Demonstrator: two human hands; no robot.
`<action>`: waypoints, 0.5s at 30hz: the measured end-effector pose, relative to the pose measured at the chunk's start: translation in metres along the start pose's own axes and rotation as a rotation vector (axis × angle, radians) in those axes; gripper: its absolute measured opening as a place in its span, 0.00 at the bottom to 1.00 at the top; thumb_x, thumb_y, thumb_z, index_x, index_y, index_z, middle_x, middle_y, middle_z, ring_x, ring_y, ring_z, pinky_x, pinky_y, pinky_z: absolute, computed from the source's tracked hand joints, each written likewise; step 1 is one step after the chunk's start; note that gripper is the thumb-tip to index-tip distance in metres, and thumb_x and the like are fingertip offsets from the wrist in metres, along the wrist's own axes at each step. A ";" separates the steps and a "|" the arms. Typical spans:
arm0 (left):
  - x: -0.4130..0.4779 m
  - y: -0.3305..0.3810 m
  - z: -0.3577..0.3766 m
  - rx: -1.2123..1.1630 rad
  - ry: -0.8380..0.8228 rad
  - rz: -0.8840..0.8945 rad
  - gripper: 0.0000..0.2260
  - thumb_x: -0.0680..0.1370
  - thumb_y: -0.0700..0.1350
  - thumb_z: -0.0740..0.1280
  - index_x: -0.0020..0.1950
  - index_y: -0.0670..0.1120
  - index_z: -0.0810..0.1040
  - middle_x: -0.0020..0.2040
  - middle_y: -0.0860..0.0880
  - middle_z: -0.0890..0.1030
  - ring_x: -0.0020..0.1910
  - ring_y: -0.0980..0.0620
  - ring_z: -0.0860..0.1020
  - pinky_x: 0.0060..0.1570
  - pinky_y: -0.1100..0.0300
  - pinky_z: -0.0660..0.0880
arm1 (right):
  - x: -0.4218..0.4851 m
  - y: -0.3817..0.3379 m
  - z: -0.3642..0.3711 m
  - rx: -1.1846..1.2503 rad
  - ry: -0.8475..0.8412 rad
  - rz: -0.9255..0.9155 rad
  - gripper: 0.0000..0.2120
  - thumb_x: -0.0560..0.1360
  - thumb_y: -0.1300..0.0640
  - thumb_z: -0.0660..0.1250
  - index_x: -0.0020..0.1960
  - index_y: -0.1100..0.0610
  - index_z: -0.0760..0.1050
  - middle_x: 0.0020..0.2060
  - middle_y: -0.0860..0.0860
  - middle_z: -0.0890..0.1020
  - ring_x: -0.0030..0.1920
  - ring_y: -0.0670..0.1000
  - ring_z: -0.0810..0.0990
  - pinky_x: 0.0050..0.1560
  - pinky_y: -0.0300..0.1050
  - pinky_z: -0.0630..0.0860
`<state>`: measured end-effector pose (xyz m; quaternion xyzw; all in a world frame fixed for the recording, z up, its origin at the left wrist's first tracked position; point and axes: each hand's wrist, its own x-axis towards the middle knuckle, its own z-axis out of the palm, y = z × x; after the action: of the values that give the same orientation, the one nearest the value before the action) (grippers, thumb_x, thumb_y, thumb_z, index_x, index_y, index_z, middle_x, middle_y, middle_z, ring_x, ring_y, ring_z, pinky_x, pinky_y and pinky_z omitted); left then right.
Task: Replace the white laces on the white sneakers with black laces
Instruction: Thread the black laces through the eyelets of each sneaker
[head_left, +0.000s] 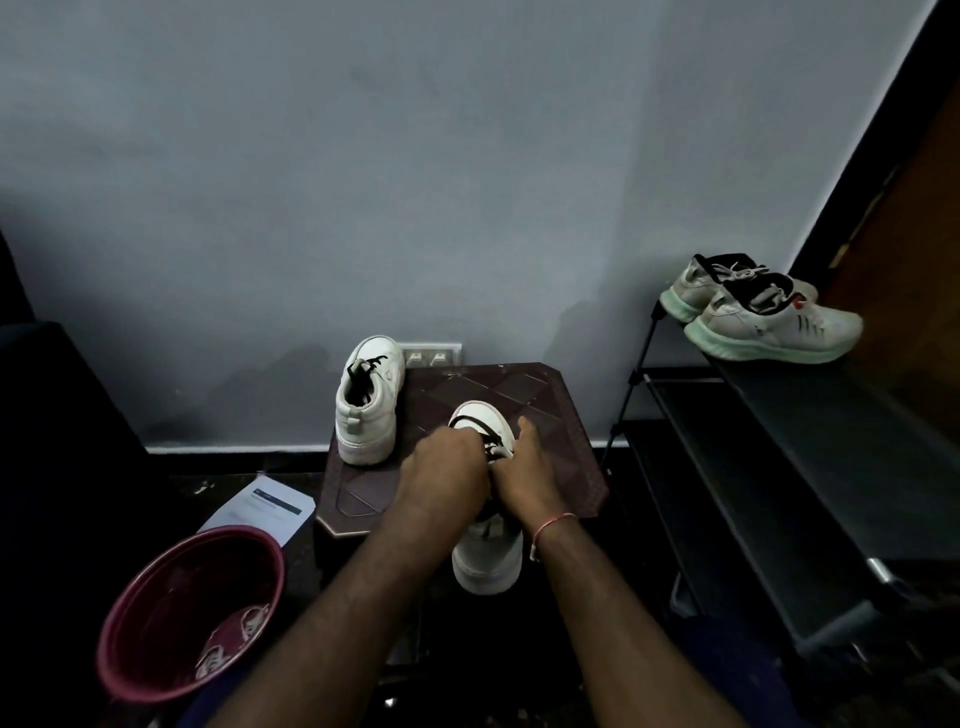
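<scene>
In the head view, a dark worktop (363, 493) is seen set against a grey wall (415, 182), with a wall socket (431, 356) just behind its far edge. On the floor beside the worktop's left edge a printed sheet of paper (265, 506) is laid, and nearer the person a red bucket (119, 623) is stood; pale things lie in its bottom, too dim to be told. Past the right edge a black shoe rack (805, 441) is placed, and on its top shelf running shoes (774, 327) with green soles are set side by side.

The near white sneaker (485, 564) is laid across the worktop's near edge, heel overhanging, toe towards the middle. Its middle is hidden by both hands. The left grip (447, 467) is curled and clamped on the black lace (491, 441) at the eyelets. The right grip (524, 467) is pressed against the sneaker's right side with the thumb stretched out; its fingers are hidden, so its state cannot be told. A red thread band (553, 525) is worn on the right wrist.

The far white sneaker (366, 405) is stood at the far left corner, black lacing (363, 376) already in it.

Counted: 2 white sneakers, 2 running shoes, 1 bucket, 1 sheet.
</scene>
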<state>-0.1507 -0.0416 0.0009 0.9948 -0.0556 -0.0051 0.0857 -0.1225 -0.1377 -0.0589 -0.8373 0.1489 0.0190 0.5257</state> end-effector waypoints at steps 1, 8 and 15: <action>-0.002 -0.001 -0.006 0.023 0.002 0.016 0.10 0.77 0.42 0.63 0.55 0.41 0.77 0.55 0.40 0.79 0.55 0.40 0.78 0.48 0.53 0.74 | -0.001 -0.001 0.000 -0.007 -0.002 -0.007 0.37 0.73 0.63 0.65 0.78 0.58 0.51 0.70 0.59 0.70 0.69 0.56 0.70 0.60 0.39 0.66; -0.016 -0.034 -0.055 -1.136 0.174 0.297 0.10 0.81 0.39 0.60 0.43 0.42 0.78 0.38 0.52 0.77 0.34 0.62 0.72 0.38 0.68 0.70 | -0.002 -0.001 0.003 -0.029 0.029 -0.022 0.34 0.73 0.65 0.62 0.77 0.59 0.55 0.68 0.60 0.72 0.67 0.58 0.72 0.61 0.41 0.67; 0.004 -0.021 -0.024 -1.960 0.079 0.025 0.11 0.83 0.43 0.57 0.42 0.43 0.74 0.35 0.45 0.79 0.28 0.53 0.74 0.30 0.61 0.73 | -0.002 -0.002 0.002 -0.025 0.038 -0.001 0.33 0.73 0.66 0.61 0.76 0.57 0.56 0.67 0.59 0.74 0.66 0.58 0.73 0.59 0.42 0.69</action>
<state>-0.1445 -0.0178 0.0209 0.4820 -0.0345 -0.0149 0.8754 -0.1237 -0.1347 -0.0580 -0.8442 0.1581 0.0047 0.5121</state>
